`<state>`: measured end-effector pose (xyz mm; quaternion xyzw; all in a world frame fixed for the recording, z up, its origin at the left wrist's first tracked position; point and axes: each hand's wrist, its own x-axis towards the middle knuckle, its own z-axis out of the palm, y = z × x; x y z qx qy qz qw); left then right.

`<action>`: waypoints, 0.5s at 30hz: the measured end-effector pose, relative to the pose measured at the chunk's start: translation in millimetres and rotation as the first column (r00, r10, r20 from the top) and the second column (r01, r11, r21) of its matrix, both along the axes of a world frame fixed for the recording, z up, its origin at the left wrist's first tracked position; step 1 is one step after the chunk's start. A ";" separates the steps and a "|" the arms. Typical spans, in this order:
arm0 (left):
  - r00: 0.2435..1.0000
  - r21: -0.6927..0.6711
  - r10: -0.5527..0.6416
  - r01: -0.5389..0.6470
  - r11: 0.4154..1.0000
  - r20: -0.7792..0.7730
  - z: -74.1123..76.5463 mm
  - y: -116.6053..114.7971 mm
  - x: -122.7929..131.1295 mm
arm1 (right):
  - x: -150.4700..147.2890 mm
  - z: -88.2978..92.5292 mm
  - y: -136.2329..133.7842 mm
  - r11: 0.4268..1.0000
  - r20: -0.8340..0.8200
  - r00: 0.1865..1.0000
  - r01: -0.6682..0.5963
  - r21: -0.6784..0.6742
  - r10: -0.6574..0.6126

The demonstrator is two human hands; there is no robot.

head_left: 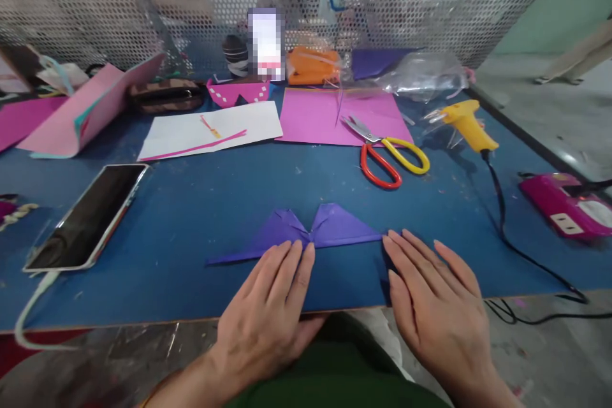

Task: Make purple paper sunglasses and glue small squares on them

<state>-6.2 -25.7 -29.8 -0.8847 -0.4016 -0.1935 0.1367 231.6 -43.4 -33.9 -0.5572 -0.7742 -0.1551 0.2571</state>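
A folded sheet of purple paper [335,226] lies on the blue table [215,204], with two raised peaks and a long thin point to the left. My left hand [270,299] rests flat at its lower middle edge, fingertips touching the paper and fingers stretched out. At the paper's right tip lies my right hand [437,299], fingers extended, with the fingertips at or just touching that corner. Neither hand grips anything. Beyond the paper are scissors [377,140] with one red and one yellow handle, partly on a pink sheet [310,118].
A yellow glue gun [471,124] stands at right, its black cord running past a magenta power socket box [567,207]. At left lies a phone [90,220] with a white cable. White paper [186,127], pink paper glasses [239,92] and a perforated metal screen [401,13] are at the back.
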 end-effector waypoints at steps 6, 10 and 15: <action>0.999 0.001 -0.006 0.006 1.000 -0.035 0.0 0.2 1.2 | 1.8 3.0 1.6 1.000 0.056 0.998 -0.004 0.005 0.004; 0.999 -0.034 0.016 -0.017 0.999 -0.049 2.7 1.0 2.9 | -0.4 1.6 0.6 1.000 0.029 1.000 0.010 -0.022 -0.009; 0.997 -0.031 0.000 -0.002 1.000 -0.076 4.5 2.3 2.7 | 8.9 2.0 -3.3 0.995 0.005 0.995 0.099 -0.013 -0.099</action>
